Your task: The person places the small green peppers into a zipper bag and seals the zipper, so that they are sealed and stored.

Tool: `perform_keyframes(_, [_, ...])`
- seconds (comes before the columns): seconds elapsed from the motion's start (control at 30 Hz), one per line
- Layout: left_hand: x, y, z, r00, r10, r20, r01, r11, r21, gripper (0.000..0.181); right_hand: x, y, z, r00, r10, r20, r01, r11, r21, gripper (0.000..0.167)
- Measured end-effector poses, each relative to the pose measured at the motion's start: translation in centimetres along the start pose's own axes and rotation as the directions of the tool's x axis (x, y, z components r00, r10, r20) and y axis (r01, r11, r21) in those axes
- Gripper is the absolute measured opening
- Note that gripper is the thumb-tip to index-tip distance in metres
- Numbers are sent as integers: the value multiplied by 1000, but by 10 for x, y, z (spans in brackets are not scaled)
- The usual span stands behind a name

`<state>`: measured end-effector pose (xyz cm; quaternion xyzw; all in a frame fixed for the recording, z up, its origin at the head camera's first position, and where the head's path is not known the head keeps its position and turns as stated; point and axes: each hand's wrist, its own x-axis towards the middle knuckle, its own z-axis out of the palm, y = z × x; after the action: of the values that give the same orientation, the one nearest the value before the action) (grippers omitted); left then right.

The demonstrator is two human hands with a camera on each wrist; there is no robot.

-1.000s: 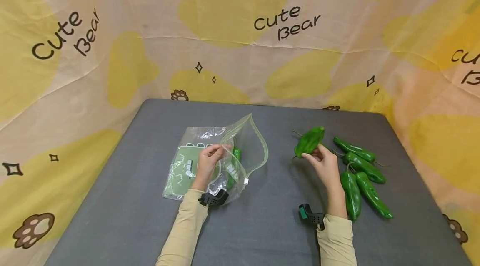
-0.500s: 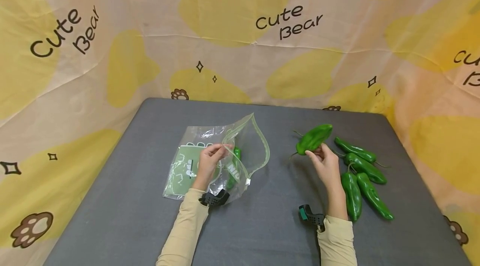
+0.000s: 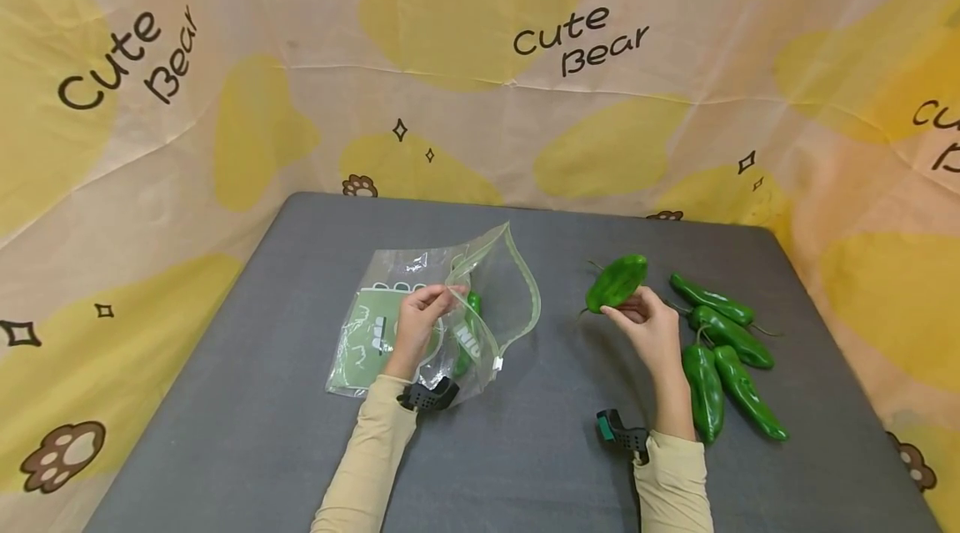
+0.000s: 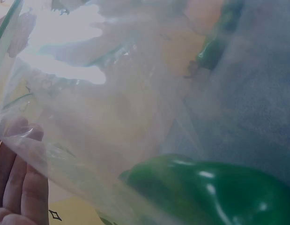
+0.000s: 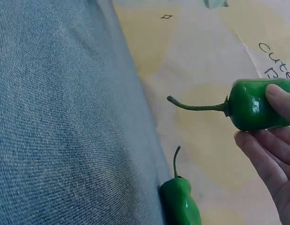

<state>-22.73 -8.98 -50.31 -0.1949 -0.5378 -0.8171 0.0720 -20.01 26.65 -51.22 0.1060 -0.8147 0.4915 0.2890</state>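
Observation:
A clear zip bag [image 3: 405, 262] with a green print lies at the left, its mouth spread towards the right. My left hand [image 3: 420, 324] pinches the near edge of that mouth. Inside the bag is a green pepper [image 3: 471, 324], also seen large through the film in the left wrist view as a glossy pepper [image 4: 219, 192]. My right hand [image 3: 651, 333] holds another green pepper [image 3: 617, 283] above the table, right of the bag. In the right wrist view this held pepper [image 5: 252, 104], with a long stem, sits between thumb and fingers [image 5: 259, 154].
Right of my right hand, several green peppers [image 3: 731, 337] lie on the grey table [image 3: 540, 450]. A slider [image 3: 498, 364] sits on the bag's near corner. Printed cloth [image 3: 450, 32] hangs behind the table and at both sides.
The pepper in my right hand has tilted and shifted, first slightly to the right, then back left. My left hand keeps its pinch on the bag, which has barely moved.

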Motion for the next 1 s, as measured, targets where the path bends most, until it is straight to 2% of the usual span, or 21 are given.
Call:
perform_keyframes(0.13, [-2, 17, 10, 999, 30, 24, -31, 999, 21, 11, 0, 0, 1, 998, -59, 1, 59, 998, -6, 35])
perform_keyframes(0.23, [-4, 28, 17, 1000, 2, 4, -2, 999, 44, 7, -1, -4, 0, 997, -72, 18, 73, 997, -31, 33])
perform_keyframes(0.33, [-4, 32, 20, 1000, -27, -14, 28, 999, 40, 5, -1, -8, -1, 998, -47, 45, 49, 998, -39, 31])
perform_keyframes(0.37, [-4, 33, 20, 1000, -28, -13, 28, 999, 38, 5, 0, -12, -2, 998, -31, 61, 32, 999, -5, 31])
perform_keyframes(0.4, [-3, 25, 17, 1000, -20, -1, 20, 1000, 23, 6, 1, -14, -2, 997, -22, 73, 21, 1000, 2, 32])
perform_keyframes(0.53, [-2, 14, 10, 1000, -2, 7, 2, 1000, 2, 13, 3, -30, -4, 993, -16, 119, 10, 999, 52, 40])
perform_keyframes(0.6, [-1, 3, 3, 1000, 6, 15, -6, 1000, -26, 14, 6, -46, -5, 991, 4, 132, -9, 999, 42, 45])
perform_keyframes(0.67, [-2, 0, 1, 1000, -8, -10, 8, 1000, -22, 12, 9, -65, -6, 988, 42, 147, -49, 998, 47, 49])
perform_keyframes(0.77, [-1, -16, -8, 999, -30, -33, 29, 999, -31, 13, 9, -61, -4, 989, 27, 145, -35, 998, 56, 54])
perform_keyframes(0.87, [-1, -17, -8, 998, -41, -49, 40, 999, -29, 12, 9, -62, -3, 990, 30, 141, -42, 996, 84, 52])
perform_keyframes(0.9, [-2, -12, -6, 998, -40, -41, 38, 999, -36, 12, 9, -62, -3, 990, 24, 138, -36, 995, 89, 50])
perform_keyframes(1.0, [-2, -11, -6, 1000, -21, -20, 20, 999, -39, 10, 11, -81, -5, 988, 65, 142, -85, 986, 144, 45])
